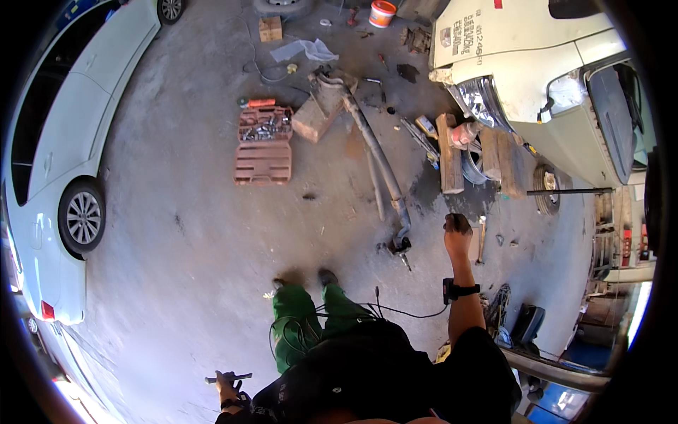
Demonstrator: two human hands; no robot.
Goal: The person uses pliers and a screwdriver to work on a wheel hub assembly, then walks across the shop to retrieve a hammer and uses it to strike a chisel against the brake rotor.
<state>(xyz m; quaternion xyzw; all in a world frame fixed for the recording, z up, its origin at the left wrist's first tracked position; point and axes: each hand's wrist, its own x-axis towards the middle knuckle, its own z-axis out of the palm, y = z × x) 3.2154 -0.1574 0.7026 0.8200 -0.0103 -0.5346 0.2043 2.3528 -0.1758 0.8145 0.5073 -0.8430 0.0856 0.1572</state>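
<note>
Left of your right hand [458,226], which is curled with contents indeterminable, lies the long metal shaft [376,150]; your left hand [227,389] is closed around a bar-like tool [244,376]; apparent step: carrying the tool, next move likely calling for steady grip

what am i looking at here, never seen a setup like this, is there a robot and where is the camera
There is no robot: these are a person's own bare hands. The one picture comes from a wide fisheye camera on the person's head, looking down, so straight edges bend and the corners are black. The green trousers are the wearer's.

The left hand holds a small tool, too small to name surely. The right hand looks curled; I can't tell whether it holds anything.

On the floor lie an open tool case and a long metal shaft. A white car stands at left, a pale vehicle at upper right.
</note>
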